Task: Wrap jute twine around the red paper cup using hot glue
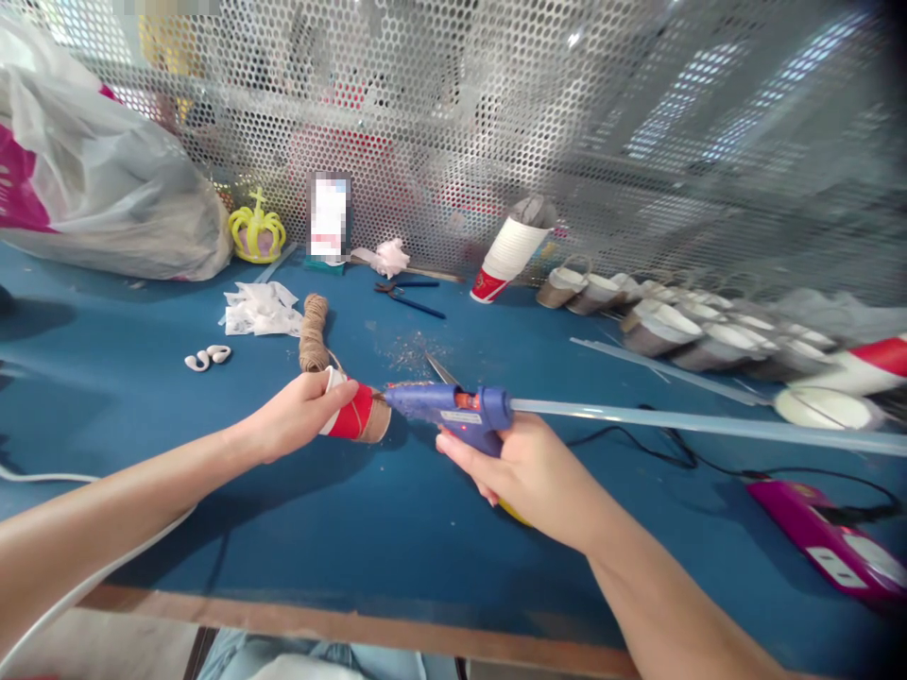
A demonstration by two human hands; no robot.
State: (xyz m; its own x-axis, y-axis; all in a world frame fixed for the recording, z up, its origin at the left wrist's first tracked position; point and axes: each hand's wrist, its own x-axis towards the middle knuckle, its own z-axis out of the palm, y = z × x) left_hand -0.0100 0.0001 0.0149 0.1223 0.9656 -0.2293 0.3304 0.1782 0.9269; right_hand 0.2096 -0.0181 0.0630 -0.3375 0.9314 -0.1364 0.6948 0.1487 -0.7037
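My left hand (306, 416) grips a red and white paper cup (345, 419) tilted on its side, its base end pointing right. Brown twine wraps the base end of the cup, and a strand runs toward a twine bundle (313, 332) just behind. In my right hand (528, 463) is a blue hot glue gun (453, 406), fingers closed round its handle. Its nozzle meets or nearly meets the cup near the twine edge. A long clear glue stick (680, 423) sticks out of its back. Scissors (440, 368) lie partly hidden behind the gun.
Twine-wrapped cups (662, 326) crowd the right back, near stacked paper cups (506, 253). Pliers (411, 295), a phone (330, 219), a yellow crown (256, 231) and white scraps (261, 309) lie farther back. A purple power strip (826, 538) with a black cord sits right. Perforated metal closes off the back.
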